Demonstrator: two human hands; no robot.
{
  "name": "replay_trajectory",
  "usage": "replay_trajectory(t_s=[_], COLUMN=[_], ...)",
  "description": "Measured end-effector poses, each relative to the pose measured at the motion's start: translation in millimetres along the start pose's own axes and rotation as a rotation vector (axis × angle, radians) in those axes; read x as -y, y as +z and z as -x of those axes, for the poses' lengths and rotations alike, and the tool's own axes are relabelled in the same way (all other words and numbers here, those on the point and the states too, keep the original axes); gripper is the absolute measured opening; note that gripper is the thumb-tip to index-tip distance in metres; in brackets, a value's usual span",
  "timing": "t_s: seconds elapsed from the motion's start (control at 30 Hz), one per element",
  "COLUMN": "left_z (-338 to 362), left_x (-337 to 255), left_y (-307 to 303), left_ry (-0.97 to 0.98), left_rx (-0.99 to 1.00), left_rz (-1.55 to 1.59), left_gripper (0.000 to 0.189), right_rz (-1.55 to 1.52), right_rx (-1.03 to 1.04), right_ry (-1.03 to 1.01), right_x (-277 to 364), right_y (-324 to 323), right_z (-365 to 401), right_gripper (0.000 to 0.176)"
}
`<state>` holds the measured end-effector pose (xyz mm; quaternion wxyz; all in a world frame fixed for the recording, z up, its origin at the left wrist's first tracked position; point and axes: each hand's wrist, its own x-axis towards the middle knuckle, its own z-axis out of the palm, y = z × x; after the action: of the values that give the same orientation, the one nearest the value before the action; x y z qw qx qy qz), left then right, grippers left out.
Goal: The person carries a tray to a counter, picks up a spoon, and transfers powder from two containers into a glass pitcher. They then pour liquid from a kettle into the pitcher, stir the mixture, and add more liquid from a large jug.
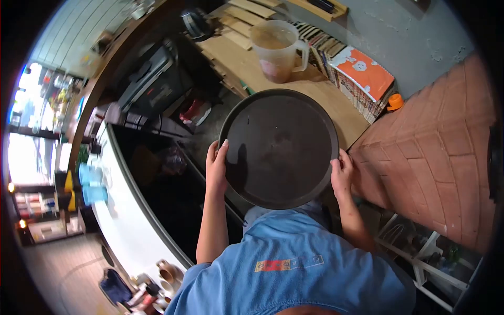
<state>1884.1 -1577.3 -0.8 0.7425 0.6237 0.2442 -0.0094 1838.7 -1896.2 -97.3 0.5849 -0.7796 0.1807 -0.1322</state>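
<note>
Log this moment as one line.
round dark tray: nothing on it | left hand: holds left rim | right hand: holds right rim

I can read nothing here. The printed strip (289,263) on my blue shirt is too blurred. The orange book cover (366,71) at far right and the book spines (353,94) below it carry lettering too small to read.

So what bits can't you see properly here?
Head view:
- Whatever lies below the round tray: hidden by the tray itself.
- Some fingers of the left hand and right hand: behind the tray's rim.
- Titles on the books: too small.
- Shelf items at far left: blurred, washed out by light.
</note>
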Motion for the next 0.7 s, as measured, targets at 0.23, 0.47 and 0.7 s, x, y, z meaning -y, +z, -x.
replay_trajectory(t_s=[0.23, 0.47, 0.7], left_z=[-114.5, -200.4, -262.2], left_x=[-7.6, 33.8, 60.6], left_y=[55.0, 99.3, 153.0], left_ry=[-0.104, -0.166, -0.202], left_rx=[0.263, 0.464, 0.864], left_rz=[-0.114, -0.535, -0.602], left_gripper=[0.06, 0.072, 0.056], right_rz=[0.012, 0.052, 0.284], right_rx=[-0.119, -0.182, -0.413], right_ry=[0.122, 0.328, 0.523], right_x=[-23.2, -58.1, -52.2], right_y=[18.0, 12.7, 30.1], right_z=[-38.3, -29.0, -15.9], right_gripper=[0.04, 0.042, 0.052])
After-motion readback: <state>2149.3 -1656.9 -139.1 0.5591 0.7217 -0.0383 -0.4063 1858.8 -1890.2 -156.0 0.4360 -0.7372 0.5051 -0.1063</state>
